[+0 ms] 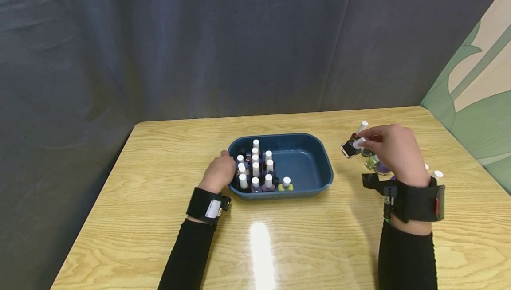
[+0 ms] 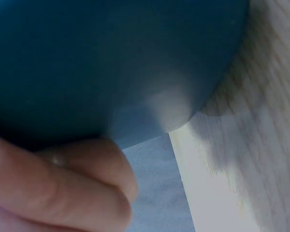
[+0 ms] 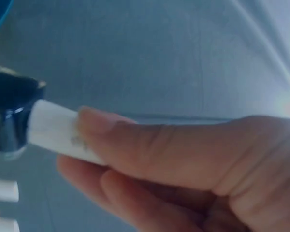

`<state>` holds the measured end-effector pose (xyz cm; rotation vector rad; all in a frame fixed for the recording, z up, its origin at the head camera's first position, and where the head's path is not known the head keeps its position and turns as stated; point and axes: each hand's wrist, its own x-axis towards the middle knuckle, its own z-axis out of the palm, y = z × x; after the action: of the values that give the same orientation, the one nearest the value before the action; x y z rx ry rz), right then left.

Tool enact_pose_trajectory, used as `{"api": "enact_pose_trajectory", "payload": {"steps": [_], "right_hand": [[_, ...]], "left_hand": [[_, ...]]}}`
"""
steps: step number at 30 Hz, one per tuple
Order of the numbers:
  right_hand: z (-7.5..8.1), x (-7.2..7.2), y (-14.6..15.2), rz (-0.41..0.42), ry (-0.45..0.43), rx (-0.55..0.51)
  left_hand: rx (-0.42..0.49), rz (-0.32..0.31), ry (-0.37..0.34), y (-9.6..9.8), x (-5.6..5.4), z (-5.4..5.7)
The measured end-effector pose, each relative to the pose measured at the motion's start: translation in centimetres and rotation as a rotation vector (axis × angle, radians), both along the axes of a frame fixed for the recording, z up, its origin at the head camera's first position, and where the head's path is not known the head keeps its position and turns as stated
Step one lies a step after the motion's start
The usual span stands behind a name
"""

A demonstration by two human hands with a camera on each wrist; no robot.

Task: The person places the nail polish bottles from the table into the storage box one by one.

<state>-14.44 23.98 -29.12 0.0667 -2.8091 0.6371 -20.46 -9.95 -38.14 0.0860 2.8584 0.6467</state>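
My left hand (image 1: 218,174) grips the left end of a blue plastic bin (image 1: 315,188), its curled fingers (image 2: 63,188) against the outer wall in the left wrist view. Inside the bin, white-capped nail polish bottles (image 1: 256,170) stand crowded on the left side, with a yellow one (image 1: 285,185) at the front. To the right of the bin, my right hand (image 1: 395,150) pinches the white cap of a dark nail polish bottle (image 3: 12,108) between thumb and fingers. That bottle is tilted, its dark body pointing toward the bin.
More nail polish bottles stand on the wooden table (image 1: 167,166) under and behind the right hand, including a green one (image 1: 371,162) and a purple one (image 1: 382,169), partly hidden. A dark cloth (image 1: 239,50) hangs along the table's back edge.
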Motion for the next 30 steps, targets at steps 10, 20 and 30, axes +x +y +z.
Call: {"api": "enact_pose_trajectory", "payload": {"steps": [10, 20, 30], "right_hand": [[0.6, 0.2, -3.5, 0.149, 0.05, -0.066], [0.0, 0.0, -6.5, 0.313, -0.037, 0.022], [-1.2, -0.4, -8.2, 0.435, -0.188, 0.124]], "left_hand": [[0.005, 0.001, -0.009, -0.1, 0.0, 0.0], [0.006, 0.01, -0.022, 0.0, 0.0, 0.1], [0.017, 0.026, -0.044, 0.0, 0.0, 0.2]]}}
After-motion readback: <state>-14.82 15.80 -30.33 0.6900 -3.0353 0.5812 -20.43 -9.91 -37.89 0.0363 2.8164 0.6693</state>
